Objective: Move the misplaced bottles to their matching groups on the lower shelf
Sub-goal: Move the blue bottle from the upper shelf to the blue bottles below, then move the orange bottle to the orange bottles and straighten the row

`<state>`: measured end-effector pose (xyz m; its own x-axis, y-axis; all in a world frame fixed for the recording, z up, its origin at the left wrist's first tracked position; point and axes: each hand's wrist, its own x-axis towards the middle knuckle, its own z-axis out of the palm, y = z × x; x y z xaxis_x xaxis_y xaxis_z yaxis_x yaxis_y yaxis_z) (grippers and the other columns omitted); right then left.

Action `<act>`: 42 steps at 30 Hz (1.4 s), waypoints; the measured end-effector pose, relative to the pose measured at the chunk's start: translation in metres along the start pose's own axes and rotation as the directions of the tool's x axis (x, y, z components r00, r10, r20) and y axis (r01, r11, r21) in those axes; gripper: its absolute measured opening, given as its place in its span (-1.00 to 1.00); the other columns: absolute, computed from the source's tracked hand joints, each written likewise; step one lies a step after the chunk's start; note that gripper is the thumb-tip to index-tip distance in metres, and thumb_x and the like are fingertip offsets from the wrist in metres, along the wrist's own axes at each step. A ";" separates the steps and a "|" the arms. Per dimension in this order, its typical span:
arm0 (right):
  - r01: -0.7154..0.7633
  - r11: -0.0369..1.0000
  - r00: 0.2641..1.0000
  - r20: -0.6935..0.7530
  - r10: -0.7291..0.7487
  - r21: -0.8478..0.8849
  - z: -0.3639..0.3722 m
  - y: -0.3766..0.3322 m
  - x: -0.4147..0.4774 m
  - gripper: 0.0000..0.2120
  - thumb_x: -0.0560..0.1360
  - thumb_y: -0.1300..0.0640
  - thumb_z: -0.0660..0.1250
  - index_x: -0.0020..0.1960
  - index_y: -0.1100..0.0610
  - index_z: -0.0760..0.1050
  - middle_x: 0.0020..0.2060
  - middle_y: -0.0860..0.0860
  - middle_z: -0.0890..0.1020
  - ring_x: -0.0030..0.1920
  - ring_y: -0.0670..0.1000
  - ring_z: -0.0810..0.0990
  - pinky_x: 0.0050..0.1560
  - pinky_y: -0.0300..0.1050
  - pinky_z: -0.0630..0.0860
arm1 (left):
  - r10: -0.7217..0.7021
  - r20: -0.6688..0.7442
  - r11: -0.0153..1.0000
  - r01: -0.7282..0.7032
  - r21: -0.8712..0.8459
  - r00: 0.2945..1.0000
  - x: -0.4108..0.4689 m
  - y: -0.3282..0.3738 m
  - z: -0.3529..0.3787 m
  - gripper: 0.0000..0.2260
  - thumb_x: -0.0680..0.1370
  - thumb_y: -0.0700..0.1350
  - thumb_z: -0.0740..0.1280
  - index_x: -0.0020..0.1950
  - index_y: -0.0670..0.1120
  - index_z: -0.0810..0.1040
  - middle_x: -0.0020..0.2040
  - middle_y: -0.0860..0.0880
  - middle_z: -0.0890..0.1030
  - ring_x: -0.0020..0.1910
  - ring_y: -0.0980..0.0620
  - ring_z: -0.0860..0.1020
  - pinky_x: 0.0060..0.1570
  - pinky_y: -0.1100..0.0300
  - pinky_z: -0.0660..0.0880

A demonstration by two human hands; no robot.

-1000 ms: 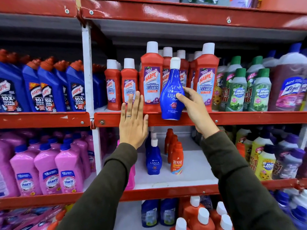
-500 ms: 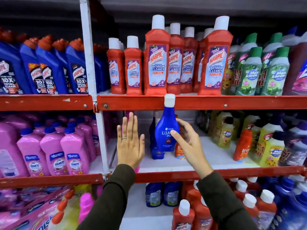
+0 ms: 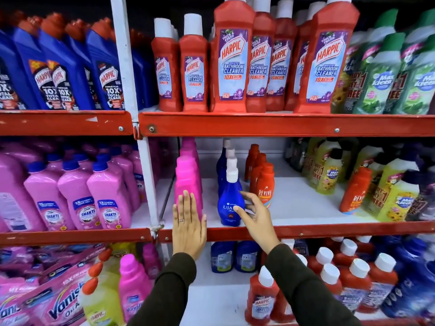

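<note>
My left hand (image 3: 188, 228) lies flat at about seven o'clock from the middle of my view, fingers straight and pressed together, a ring on one finger, palm toward the red front rail of the lower shelf (image 3: 306, 230), its fingertips overlapping the base of a plain pink bottle (image 3: 188, 184). My right hand (image 3: 255, 220) reaches in from five o'clock, fingers spread and loosely curled around the blue Ujala bottle (image 3: 229, 203); my thumb lies on its label and my fingertips are at its right side, though I cannot tell how firmly I grip it. That bottle stands upright on the white shelf board, at the front of a row of matching blue bottles (image 3: 226, 158) with white caps running straight back toward twelve o'clock. Just beside it at three o'clock stands a row of orange Revive bottles (image 3: 263, 182), and a lone Revive bottle (image 3: 354, 191) leans well apart to the right among the yellow Max Kleen bottles (image 3: 397, 196). Farther up, on the shelf above, red Harpic bathroom cleaner bottles (image 3: 233, 62) stand in ranks.
</note>
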<state>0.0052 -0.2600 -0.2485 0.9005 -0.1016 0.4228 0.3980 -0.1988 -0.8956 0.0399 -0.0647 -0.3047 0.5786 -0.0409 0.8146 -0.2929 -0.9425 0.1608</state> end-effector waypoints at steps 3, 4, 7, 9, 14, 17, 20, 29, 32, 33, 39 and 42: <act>-0.017 1.000 1.000 -0.014 0.016 -0.022 0.003 0.009 0.004 -0.62 0.55 0.18 0.42 0.35 0.07 0.47 0.25 -0.01 0.60 0.23 -0.12 0.60 0.04 -0.38 0.57 | 0.000 0.015 1.000 0.000 0.003 1.000 -0.006 -0.001 0.006 -0.35 0.65 -0.03 0.05 0.63 -0.25 -0.15 0.65 -0.15 -0.36 0.66 -0.05 -0.29 0.61 -0.03 -0.17; -0.019 1.000 1.000 -0.024 0.019 -0.018 0.004 0.012 0.005 -0.62 0.55 0.17 0.42 0.34 0.06 0.47 0.24 -0.02 0.60 0.22 -0.14 0.59 0.02 -0.40 0.57 | 0.001 0.011 1.000 -0.001 0.007 1.000 -0.007 -0.002 0.008 -0.34 0.65 -0.04 0.05 0.64 -0.25 -0.17 0.66 -0.16 -0.35 0.66 -0.06 -0.29 0.61 -0.04 -0.16; -0.019 1.000 0.999 -0.044 0.018 -0.024 0.005 0.017 0.010 -0.62 0.55 0.17 0.42 0.34 0.05 0.47 0.23 -0.03 0.60 0.23 -0.13 0.59 0.00 -0.42 0.56 | 0.009 -0.010 1.000 -0.009 0.022 1.000 -0.007 -0.003 0.010 -0.36 0.65 -0.05 0.05 0.63 -0.29 -0.11 0.66 -0.18 -0.33 0.66 -0.08 -0.28 0.61 -0.03 -0.16; -0.024 0.999 0.999 -0.048 0.023 -0.033 0.005 0.019 0.012 -0.60 0.54 0.16 0.43 0.35 0.06 0.47 0.24 -0.02 0.60 0.22 -0.15 0.58 0.00 -0.43 0.56 | 0.014 -0.009 1.000 -0.014 0.022 1.000 -0.008 -0.004 0.011 -0.34 0.65 -0.05 0.04 0.64 -0.27 -0.18 0.66 -0.18 -0.33 0.66 -0.08 -0.28 0.61 -0.04 -0.15; -0.015 0.998 0.999 -0.033 0.013 -0.064 0.003 0.023 0.013 -0.59 0.54 0.13 0.43 0.36 0.02 0.45 0.25 -0.04 0.59 0.20 -0.26 0.57 -0.01 -0.44 0.55 | 0.013 0.002 1.000 -0.013 0.007 1.000 -0.008 -0.002 0.008 -0.35 0.65 -0.05 0.03 0.64 -0.26 -0.17 0.65 -0.17 -0.35 0.66 -0.06 -0.29 0.61 -0.02 -0.17; -0.012 0.998 1.000 -0.023 0.011 -0.065 0.003 0.023 0.012 -0.59 0.54 0.12 0.43 0.35 -0.01 0.44 0.24 -0.06 0.59 0.16 -0.38 0.54 -0.03 -0.48 0.53 | -0.009 0.020 1.000 0.010 -0.004 1.000 -0.009 0.002 0.006 -0.38 0.65 -0.04 0.04 0.62 -0.26 -0.10 0.64 -0.14 -0.39 0.65 -0.04 -0.32 0.61 -0.01 -0.16; -0.008 0.999 1.000 -0.012 0.007 -0.054 0.002 0.021 0.009 -0.57 0.53 0.10 0.44 0.28 -0.23 0.38 0.21 -0.22 0.55 0.17 -0.40 0.53 0.01 -0.46 0.55 | 0.030 0.032 0.999 -0.028 -0.044 0.999 -0.010 0.017 0.003 -0.33 0.65 -0.03 0.04 0.64 -0.21 -0.23 0.64 -0.11 -0.40 0.65 -0.01 -0.32 0.61 0.00 -0.14; 0.048 0.975 0.971 -0.217 -0.096 -0.217 -0.051 0.014 0.003 -0.60 0.59 0.03 0.34 0.39 -0.08 0.35 0.24 -0.23 0.47 0.27 -0.26 0.47 0.33 -0.13 0.47 | 0.127 0.047 0.988 -0.122 -0.095 0.991 0.000 0.086 0.014 -0.37 0.62 -0.06 0.12 0.61 -0.30 -0.01 0.64 -0.19 0.02 0.64 -0.18 0.01 0.62 -0.02 -0.16; 0.077 0.927 0.926 -0.319 -0.203 -0.366 -0.090 0.011 0.006 -0.57 0.59 0.13 0.34 0.43 0.06 0.33 0.34 -0.01 0.41 0.35 -0.10 0.41 0.42 -0.20 0.33 | 0.120 0.037 0.988 -0.116 -0.104 0.992 0.002 0.101 0.024 -0.36 0.61 -0.08 0.12 0.62 -0.30 0.01 0.66 -0.19 -0.04 0.66 -0.13 -0.11 0.62 -0.02 -0.18; 0.061 0.913 0.907 -0.359 -0.219 -0.403 -0.105 0.010 0.008 -0.55 0.59 0.14 0.34 0.44 0.10 0.32 0.37 0.03 0.37 0.37 -0.07 0.37 0.42 -0.31 0.26 | 0.113 0.033 0.989 -0.109 -0.101 0.993 0.002 0.104 0.028 -0.35 0.62 -0.07 0.11 0.64 -0.28 -0.04 0.67 -0.19 -0.15 0.67 -0.09 -0.19 0.62 -0.02 -0.18; -0.161 0.896 0.773 -0.618 -0.147 -0.414 -0.191 0.006 0.031 -0.41 0.58 0.19 0.35 0.52 0.29 0.20 0.51 0.23 0.23 0.53 0.17 0.21 0.47 -0.16 0.14 | 0.119 -0.001 0.990 -0.118 -0.073 0.993 0.003 0.108 0.044 -0.33 0.65 -0.06 0.06 0.65 -0.22 -0.21 0.67 -0.16 -0.31 0.67 -0.08 -0.26 0.64 -0.02 -0.23; -0.282 0.886 0.719 -0.692 -0.060 -0.369 -0.224 0.005 0.046 -0.30 0.58 0.18 0.34 0.57 0.35 0.08 0.56 0.28 0.15 0.57 0.22 0.14 0.49 -0.14 0.08 | 0.122 -0.018 0.991 -0.122 -0.060 0.992 0.003 0.106 0.048 -0.34 0.65 -0.07 0.06 0.66 -0.23 -0.18 0.67 -0.16 -0.28 0.67 -0.08 -0.24 0.64 -0.01 -0.25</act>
<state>0.0092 -0.4836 -0.2022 0.5026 -0.7359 0.4536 0.0343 -0.5073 -0.8611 0.0466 -0.1804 -0.3122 0.5251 -0.1494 0.8378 -0.4067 -0.9088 0.0929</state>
